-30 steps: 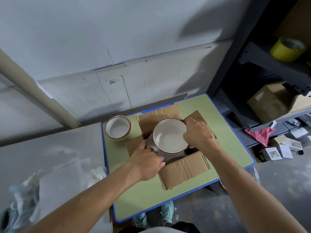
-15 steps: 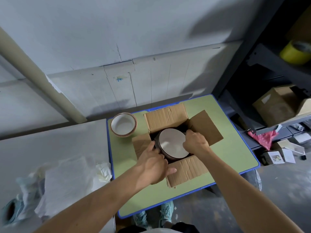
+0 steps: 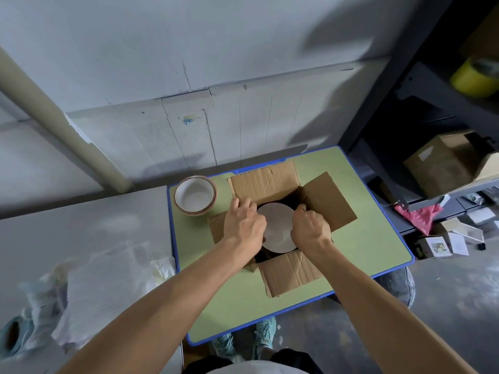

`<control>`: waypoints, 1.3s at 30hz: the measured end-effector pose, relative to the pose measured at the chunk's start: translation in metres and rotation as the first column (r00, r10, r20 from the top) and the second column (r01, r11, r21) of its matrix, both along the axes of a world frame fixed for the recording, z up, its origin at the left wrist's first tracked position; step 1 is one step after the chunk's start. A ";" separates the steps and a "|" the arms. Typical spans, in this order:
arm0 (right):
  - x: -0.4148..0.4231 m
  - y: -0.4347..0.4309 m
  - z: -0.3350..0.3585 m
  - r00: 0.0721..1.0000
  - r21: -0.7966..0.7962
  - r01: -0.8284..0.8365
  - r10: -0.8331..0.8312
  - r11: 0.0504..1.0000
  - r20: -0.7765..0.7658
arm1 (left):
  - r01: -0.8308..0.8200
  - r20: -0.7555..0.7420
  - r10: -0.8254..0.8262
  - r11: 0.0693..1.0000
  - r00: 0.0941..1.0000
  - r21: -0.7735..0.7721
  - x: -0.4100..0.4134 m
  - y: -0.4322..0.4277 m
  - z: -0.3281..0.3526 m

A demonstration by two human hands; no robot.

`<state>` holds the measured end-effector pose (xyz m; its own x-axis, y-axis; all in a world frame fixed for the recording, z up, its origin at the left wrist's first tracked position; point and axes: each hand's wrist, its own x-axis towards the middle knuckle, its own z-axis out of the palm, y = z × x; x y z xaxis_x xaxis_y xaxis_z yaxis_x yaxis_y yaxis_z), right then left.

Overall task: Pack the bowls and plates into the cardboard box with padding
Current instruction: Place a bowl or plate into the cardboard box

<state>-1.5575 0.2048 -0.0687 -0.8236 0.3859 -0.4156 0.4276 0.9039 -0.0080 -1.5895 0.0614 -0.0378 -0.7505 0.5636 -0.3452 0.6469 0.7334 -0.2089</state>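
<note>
An open cardboard box (image 3: pixel 266 182) stands on the green table (image 3: pixel 367 252) with its flaps spread outward. A white plate (image 3: pixel 278 230) lies flat low inside the box. My left hand (image 3: pixel 244 224) grips the plate's left edge and my right hand (image 3: pixel 310 229) is curled on its right edge; both reach down into the box opening. A stack of white bowls with brown rims (image 3: pixel 195 196) sits on the table just left of the box, apart from my hands.
White padding paper (image 3: pixel 102 287) is heaped on the grey surface to the left, with a tape roll (image 3: pixel 12 333) beside it. A dark shelf at the right carries another cardboard box (image 3: pixel 442 163) and a yellow tape roll (image 3: pixel 475 76). Small boxes and a pink bag (image 3: pixel 421 217) lie on the floor.
The plate has gone from above the box rim down into the box, both hands following it. The right flap has swung open to the right.
</note>
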 end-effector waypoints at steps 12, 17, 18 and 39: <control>-0.004 0.002 -0.007 0.999 -0.010 -0.008 0.009 1.000 0.039 | 0.008 0.035 -0.006 0.998 0.999 -0.061 -0.004 0.016 -0.016; -0.005 0.002 -0.011 0.998 0.027 -0.044 0.043 0.999 0.052 | 0.040 0.105 -0.032 0.996 0.994 -0.080 -0.019 0.009 -0.015; -0.006 0.002 -0.010 0.998 0.024 -0.039 0.037 0.999 0.054 | 0.055 0.120 -0.044 0.995 0.992 -0.088 -0.019 0.010 -0.016; -0.005 -0.003 -0.003 0.998 0.004 0.005 -0.006 1.000 0.061 | 0.068 0.097 -0.062 0.996 0.993 -0.062 -0.012 0.005 -0.031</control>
